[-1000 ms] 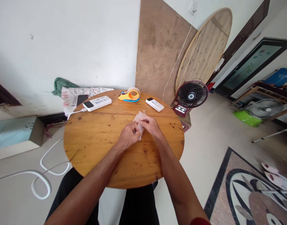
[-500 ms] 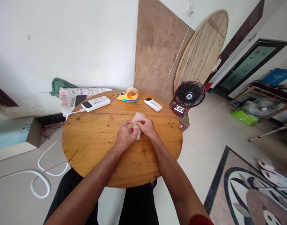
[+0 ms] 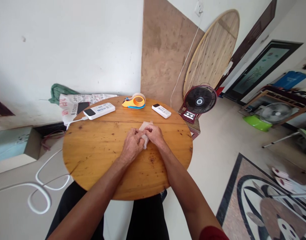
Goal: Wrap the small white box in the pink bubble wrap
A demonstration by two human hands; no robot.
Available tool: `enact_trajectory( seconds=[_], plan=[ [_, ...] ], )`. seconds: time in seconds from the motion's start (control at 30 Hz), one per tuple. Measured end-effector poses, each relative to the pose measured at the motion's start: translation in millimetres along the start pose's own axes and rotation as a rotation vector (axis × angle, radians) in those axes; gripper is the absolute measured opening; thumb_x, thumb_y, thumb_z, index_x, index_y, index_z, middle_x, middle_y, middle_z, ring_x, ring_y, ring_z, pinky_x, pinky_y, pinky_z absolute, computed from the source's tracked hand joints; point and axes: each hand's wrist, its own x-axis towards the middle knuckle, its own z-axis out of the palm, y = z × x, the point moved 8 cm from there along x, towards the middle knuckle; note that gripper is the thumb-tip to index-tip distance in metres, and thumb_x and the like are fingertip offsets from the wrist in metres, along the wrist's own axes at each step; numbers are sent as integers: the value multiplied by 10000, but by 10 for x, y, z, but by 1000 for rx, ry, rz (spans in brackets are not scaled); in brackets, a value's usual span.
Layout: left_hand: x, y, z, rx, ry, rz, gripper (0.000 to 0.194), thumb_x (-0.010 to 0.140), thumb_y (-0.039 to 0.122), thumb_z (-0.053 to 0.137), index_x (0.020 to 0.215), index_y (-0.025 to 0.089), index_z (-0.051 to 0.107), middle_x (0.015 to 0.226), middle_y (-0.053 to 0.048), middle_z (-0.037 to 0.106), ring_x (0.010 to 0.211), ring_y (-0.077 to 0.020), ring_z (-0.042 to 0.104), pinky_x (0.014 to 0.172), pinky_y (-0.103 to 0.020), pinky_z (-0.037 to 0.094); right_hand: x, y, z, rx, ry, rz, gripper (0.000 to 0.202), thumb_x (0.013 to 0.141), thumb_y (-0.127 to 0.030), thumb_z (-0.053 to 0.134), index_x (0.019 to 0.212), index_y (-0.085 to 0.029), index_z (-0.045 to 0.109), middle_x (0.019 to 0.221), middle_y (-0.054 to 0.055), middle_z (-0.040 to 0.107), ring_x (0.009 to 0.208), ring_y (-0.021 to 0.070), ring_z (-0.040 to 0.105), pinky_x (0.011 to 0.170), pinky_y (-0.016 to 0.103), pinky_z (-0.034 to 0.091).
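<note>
Fingers [image 3: 139,133] of both hands pinched shut on pale wrapper [image 3: 144,127]; print on remote [image 3: 161,111] unreadable.

A round wooden table [image 3: 98,156] carries, along its far edge, a power bank [image 3: 99,110] (cable plugged in), a tape dispenser [image 3: 134,101] and a remote [image 3: 161,111]; a crumpled wrapper [image 3: 144,129] lies mid-table.

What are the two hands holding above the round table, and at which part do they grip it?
Both the left hand and the right hand pinch a small translucent plastic piece at its near end; its far end sticks out beyond the fingers.
</note>
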Motion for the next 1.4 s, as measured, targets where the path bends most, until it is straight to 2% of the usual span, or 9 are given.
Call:
enact_trajectory(
  seconds=[0.2, 0.3, 0.4, 0.53, 0.77, 0.9, 1.1, 1.23, 1.4],
  plan=[
    [3, -21, 4, -9, 18, -8, 334, 799, 174, 464, 978, 179, 747, 1007, -92, 564, 952, -215, 578, 872, -334, 496, 40, 138, -260, 31, 136, 52, 155, 738, -293, 573, 784, -200, 687, 760, -14, 696, 700, 131, 610, 650, 221, 464],
    [1, -37, -7, -8, 34, -33, 339, 788, 177, 466, 978, 167, 748, 1008, -94, 567, 942, -214, 587, 863, -329, 505, 39, 248, -383, 27, 138, 151, 145, 744, -300, 573, 755, -187, 664, 685, -14, 671, 595, 118, 604, 566, 206, 445],
    [-5, -42, -15, -6, 40, -53, 345, 784, 181, 470, 991, 161, 744, 995, -90, 566, 925, -207, 595, 855, -320, 512, 13, 375, -324, 62, 9, 309, 189, 771, -344, 571, 713, -175, 631, 591, -16, 635, 440, 98, 561, 425, 188, 369],
    [-27, -8, -25, 33, 60, -54, 347, 784, 187, 471, 994, 147, 745, 977, -99, 573, 920, -218, 597, 847, -331, 514, -23, 428, -182, 196, -97, 410, 252, 785, -403, 611, 712, -162, 608, 648, 8, 672, 381, 81, 538, 321, 182, 303],
    [-91, 82, 8, 99, 46, -57, 329, 778, 202, 494, 986, 161, 745, 959, -96, 582, 862, -212, 604, 769, -320, 518, -10, 283, -53, 448, -150, 425, 331, 745, -433, 713, 656, -157, 555, 591, -18, 614, 351, 40, 442, 271, 174, 259],
    [-104, 92, 7, 103, 44, -53, 324, 784, 208, 496, 993, 172, 741, 968, -94, 585, 847, -204, 603, 739, -309, 514, 68, 225, -15, 406, -226, 451, 354, 699, -434, 765, 630, -172, 538, 458, -64, 500, 319, 43, 369, 266, 189, 243],
    [-105, 118, 3, 85, 68, -1, 309, 785, 192, 495, 973, 157, 737, 948, -101, 592, 846, -207, 600, 765, -318, 523, 210, 219, 83, 386, -338, 427, 294, 686, -363, 769, 635, -181, 544, 403, -79, 445, 313, 36, 267, 289, 203, 179],
    [-105, 131, 3, 102, 58, 8, 304, 791, 186, 489, 973, 165, 732, 972, -101, 600, 889, -217, 614, 782, -322, 529, 258, 266, 106, 377, -252, 389, 246, 650, -308, 747, 651, -191, 530, 393, -81, 440, 334, 54, 308, 334, 210, 170],
    [-94, 187, -23, 191, 45, 47, 277, 790, 185, 496, 946, 180, 726, 1239, -109, 595, 960, -233, 636, 825, -341, 529, 288, 265, 47, 461, -69, 231, 217, 603, -309, 692, 600, -181, 517, 499, -82, 471, 464, 60, 378, 441, 199, 275]
  ],
)
